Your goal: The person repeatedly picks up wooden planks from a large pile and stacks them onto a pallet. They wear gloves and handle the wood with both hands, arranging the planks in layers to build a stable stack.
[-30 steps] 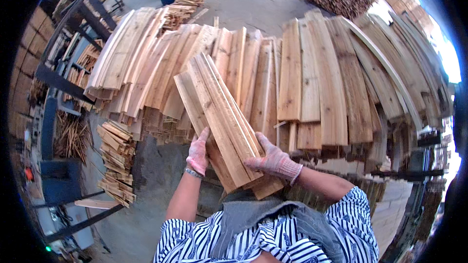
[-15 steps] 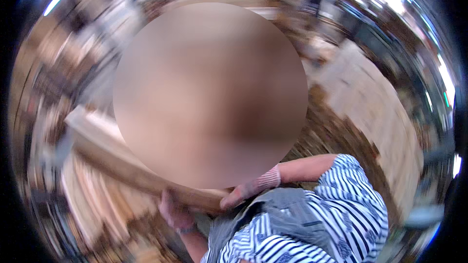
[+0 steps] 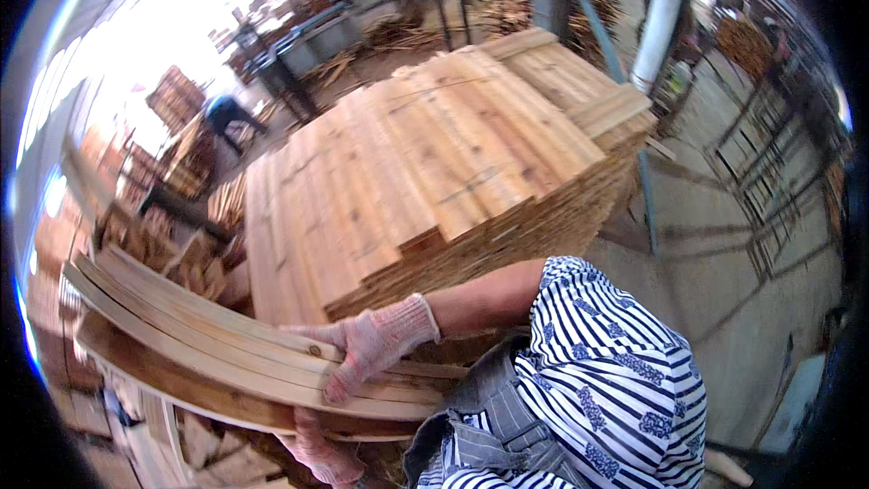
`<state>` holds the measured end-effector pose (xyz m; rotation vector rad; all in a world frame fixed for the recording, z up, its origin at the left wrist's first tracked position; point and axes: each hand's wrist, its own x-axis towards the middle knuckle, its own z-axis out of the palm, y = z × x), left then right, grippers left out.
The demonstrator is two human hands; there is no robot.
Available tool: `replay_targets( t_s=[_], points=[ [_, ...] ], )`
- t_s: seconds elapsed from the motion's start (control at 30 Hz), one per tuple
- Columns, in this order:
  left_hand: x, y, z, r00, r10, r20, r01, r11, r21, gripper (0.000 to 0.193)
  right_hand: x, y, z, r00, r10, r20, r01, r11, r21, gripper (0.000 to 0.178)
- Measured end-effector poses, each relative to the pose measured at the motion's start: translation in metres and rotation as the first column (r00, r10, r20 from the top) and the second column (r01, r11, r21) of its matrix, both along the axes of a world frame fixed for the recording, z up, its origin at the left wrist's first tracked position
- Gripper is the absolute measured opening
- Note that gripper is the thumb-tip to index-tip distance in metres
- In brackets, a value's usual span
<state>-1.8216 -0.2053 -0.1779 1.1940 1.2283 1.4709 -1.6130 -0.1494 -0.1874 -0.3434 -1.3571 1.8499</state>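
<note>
a bundle of boards [image 3: 208, 344] lay across the lower left of the head view, held in front of the person's waist on the near side of a broad stack of planks [image 3: 425, 154]. its long axis ran aslant, one end pointing out to the upper left, the other coming down to the right against or close by the grey apron [image 3: 493, 430]; which of the two could not be told. the boards lay lengthwise alongside one another, with a dark gap between the upper ones and the lowest. the right hand [image 3: 385, 344], in a pale knitted glove, lay over the bundle from above, thumb and fingers moderately parted and gripping across the boards. the left hand [image 3: 321, 453], gloved too, held the lower side near the same end, its thumb against the wood; how far its other fingers curled underneath was hidden.
</note>
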Motion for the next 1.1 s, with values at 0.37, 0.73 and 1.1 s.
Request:
replay_targets(
  t_s=[0.37, 0.73, 1.1],
  points=[
    [0.337, 0.142, 0.033, 0.732, -0.655, 0.188, 0.641, 0.755, 0.133, 0.051, 0.316, 0.029, 0.05, 0.861, -0.504, -0.062, 0.508, 0.849, 0.143, 0.105],
    [0.236, 0.227, 0.043, 0.403, -0.786, 0.468, 0.911, 0.394, -0.123, 0.035, 0.196, 0.037, 0.106, 0.444, -0.774, 0.452, 0.849, 0.524, 0.065, 0.096],
    [0.123, 0.29, 0.004, 0.488, -0.78, 0.392, 0.867, 0.382, -0.319, 0.054, 0.295, 0.038, 0.025, -0.68, -0.177, 0.711, 0.562, 0.497, 0.661, 0.094]
  ],
)
